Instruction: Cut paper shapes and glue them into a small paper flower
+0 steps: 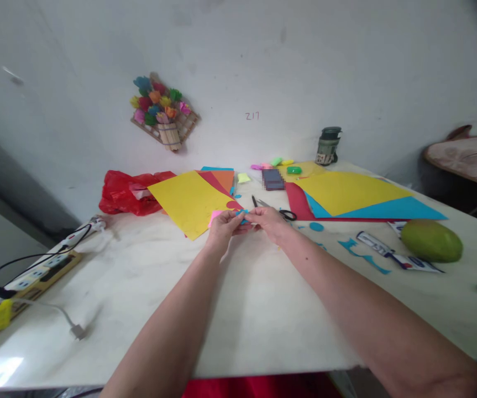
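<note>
A handwritten "217" on the wall
The number [252, 116] stands in thin reddish-brown strokes on the bare pale wall [221, 66], above the worktop [147, 309]; its first character is drawn much like a "Z". The dark green flask [328, 146] bears pale markings near its base, too small to read. Dark lettering runs along the white tube [374, 244], and the tube with a red spot [416, 263] also carries print, but neither can be made out.
</note>
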`<state>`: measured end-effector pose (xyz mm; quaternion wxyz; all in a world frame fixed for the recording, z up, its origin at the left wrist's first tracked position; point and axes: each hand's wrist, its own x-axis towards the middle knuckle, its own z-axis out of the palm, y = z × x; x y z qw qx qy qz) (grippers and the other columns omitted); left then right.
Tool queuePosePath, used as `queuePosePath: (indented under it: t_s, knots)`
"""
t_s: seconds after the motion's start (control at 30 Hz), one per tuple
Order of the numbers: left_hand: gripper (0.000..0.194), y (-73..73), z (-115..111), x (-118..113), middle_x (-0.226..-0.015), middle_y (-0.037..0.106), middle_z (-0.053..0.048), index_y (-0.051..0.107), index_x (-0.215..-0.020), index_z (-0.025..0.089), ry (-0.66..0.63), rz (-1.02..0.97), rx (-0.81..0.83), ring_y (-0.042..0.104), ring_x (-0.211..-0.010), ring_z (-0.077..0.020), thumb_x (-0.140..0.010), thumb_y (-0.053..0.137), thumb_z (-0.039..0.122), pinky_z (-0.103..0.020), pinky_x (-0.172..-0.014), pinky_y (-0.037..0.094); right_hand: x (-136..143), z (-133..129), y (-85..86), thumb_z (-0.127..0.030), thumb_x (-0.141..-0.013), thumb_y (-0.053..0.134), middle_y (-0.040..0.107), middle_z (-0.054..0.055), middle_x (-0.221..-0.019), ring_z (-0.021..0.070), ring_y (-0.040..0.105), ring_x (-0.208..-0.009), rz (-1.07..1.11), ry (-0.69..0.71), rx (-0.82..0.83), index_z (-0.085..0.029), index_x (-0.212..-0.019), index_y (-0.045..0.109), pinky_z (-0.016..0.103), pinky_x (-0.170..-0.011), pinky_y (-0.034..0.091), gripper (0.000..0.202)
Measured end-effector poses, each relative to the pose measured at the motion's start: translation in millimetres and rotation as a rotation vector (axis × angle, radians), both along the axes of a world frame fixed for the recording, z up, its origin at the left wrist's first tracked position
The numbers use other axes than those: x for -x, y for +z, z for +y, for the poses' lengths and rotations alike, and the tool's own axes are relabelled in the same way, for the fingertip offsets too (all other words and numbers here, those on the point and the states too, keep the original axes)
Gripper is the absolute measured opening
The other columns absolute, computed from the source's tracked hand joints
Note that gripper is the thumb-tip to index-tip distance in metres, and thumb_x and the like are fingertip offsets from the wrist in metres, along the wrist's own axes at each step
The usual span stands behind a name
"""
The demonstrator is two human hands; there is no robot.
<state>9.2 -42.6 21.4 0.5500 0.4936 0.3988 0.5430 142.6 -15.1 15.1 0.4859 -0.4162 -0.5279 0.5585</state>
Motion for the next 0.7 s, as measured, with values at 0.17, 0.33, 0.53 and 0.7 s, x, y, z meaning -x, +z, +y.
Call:
queuePosePath:
  t_s: [0.17,0.33,0.53,0.7]
  knots:
    - [0.030,-1.0,-1.3,-1.5,-0.063,0.065,-0.005,0.055,-0.075,0.012,0.025,-0.018,-0.048,0.065,-0.062,-0.0166,-0.063,0.068,0.035,-0.024,-0.057,0.051,-0.3,-1.5,1.7,-0.037,-0.051,0.073,0.056,-0.001,-0.054,0.0088,0.050,-0.050,0.028,0.028,0.007,-0.015,-0.062,0.060,0.021,-0.044,0.036,0.028]
    - [0.030,-2.5,-0.8,-1.9,-0.062,0.065,-0.004,0.056,-0.073,0.012,0.046,-0.038,-0.058,0.064,-0.060,-0.0165,-0.062,0.069,0.036,-0.025,-0.056,0.051,-2.8,0.3,-0.2,-0.038,-0.054,0.072,0.058,0.000,-0.056,0.0091,0.051,-0.053,0.048,0.097,-0.009,-0.015,-0.064,0.061,0.020,-0.045,0.037,0.027]
    - [0.030,-3.2,-0.1,-1.4,-0.064,0.066,-0.004,0.056,-0.073,0.013,0.034,-0.068,-0.048,0.064,-0.060,-0.0160,-0.062,0.068,0.038,-0.025,-0.057,0.050,-7.4,0.9,0.4,-0.043,-0.059,0.067,0.061,0.003,-0.063,0.0104,0.054,-0.058,0.069,0.169,-0.027,-0.014,-0.070,0.064,0.020,-0.045,0.039,0.031]
    - [0.028,-3.5,0.9,0.6,-0.069,0.066,-0.004,0.055,-0.072,0.012,0.022,-0.122,-0.009,0.064,-0.062,-0.0145,-0.064,0.067,0.036,-0.023,-0.057,0.049,-6.9,-1.6,3.1,-0.043,-0.061,0.066,0.062,0.005,-0.067,0.0114,0.055,-0.062,0.073,0.153,-0.041,-0.013,-0.072,0.064,0.019,-0.045,0.040,0.032]
